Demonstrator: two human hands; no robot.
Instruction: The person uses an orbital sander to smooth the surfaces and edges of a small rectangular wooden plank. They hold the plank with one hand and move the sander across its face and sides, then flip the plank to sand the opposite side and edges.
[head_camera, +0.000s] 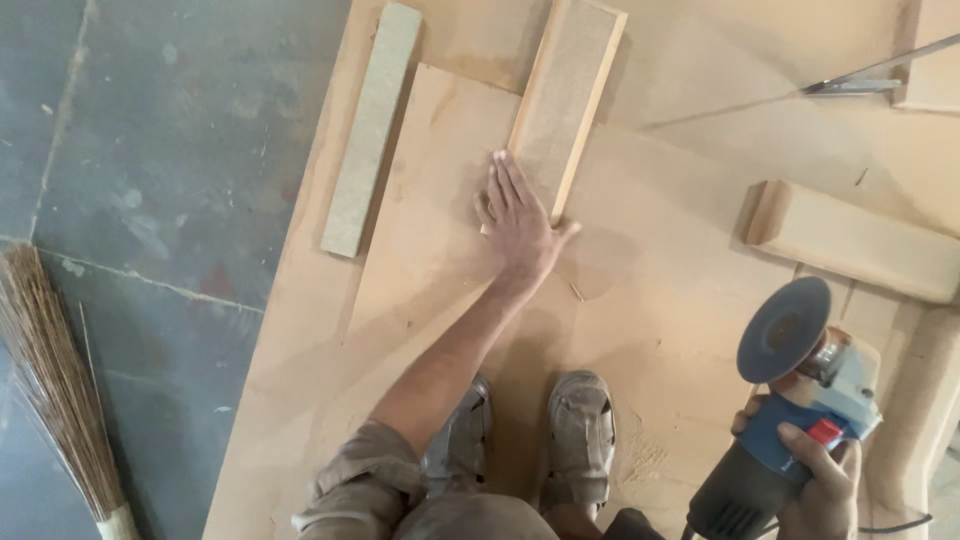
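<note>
Left hand (520, 222) lies flat, fingers spread, on my pale rectangular wooden strip (566, 100) mid-frame; right hand (825, 482) grips blue-and-grey angle grinder (790, 420), lower right.

Carpentry workshop floor, fibreboard sheets (660, 300), cut wooden strips (372, 130), angle grinder (790, 420), sawdust, broom (55, 390)

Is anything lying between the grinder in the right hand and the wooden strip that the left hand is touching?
Nothing visible: only bare board lies between the grinder in the right hand and the strip under the left hand.
</note>
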